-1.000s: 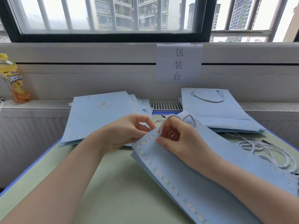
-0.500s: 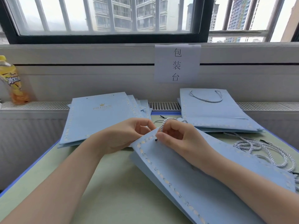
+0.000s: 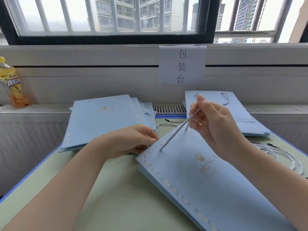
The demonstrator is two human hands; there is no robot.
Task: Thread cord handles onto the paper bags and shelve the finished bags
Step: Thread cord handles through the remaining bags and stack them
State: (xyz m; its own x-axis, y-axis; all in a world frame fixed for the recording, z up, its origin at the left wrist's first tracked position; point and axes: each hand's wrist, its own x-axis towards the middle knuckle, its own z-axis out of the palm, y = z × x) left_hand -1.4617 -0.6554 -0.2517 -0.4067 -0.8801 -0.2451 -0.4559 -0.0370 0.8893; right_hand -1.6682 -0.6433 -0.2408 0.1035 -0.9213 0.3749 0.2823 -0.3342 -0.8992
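Observation:
A flat light-blue paper bag [image 3: 208,185] with a gold crown logo lies in front of me on the green table. A twisted white-and-blue cord [image 3: 173,136] rises taut from a hole near the bag's top edge. My right hand [image 3: 215,124] pinches that cord above the bag, fingers curled round it. My left hand [image 3: 133,140] grips the bag's top corner at the left. A stack of blue bags without handles [image 3: 103,120] lies at the back left. Bags with cord handles [image 3: 233,114] are piled at the back right.
Loose cords [image 3: 281,155] lie in a heap at the right; two more cords [image 3: 168,123] lie between the stacks. A yellow drink bottle [image 3: 11,82] stands on the radiator ledge at far left. A paper sign [image 3: 182,64] hangs on the wall. The table's blue edge [image 3: 33,170] runs along the left.
My right hand has risen up and back from the bag's top edge, drawing the cord out through the hole until it is taut. My left hand still holds the corner.

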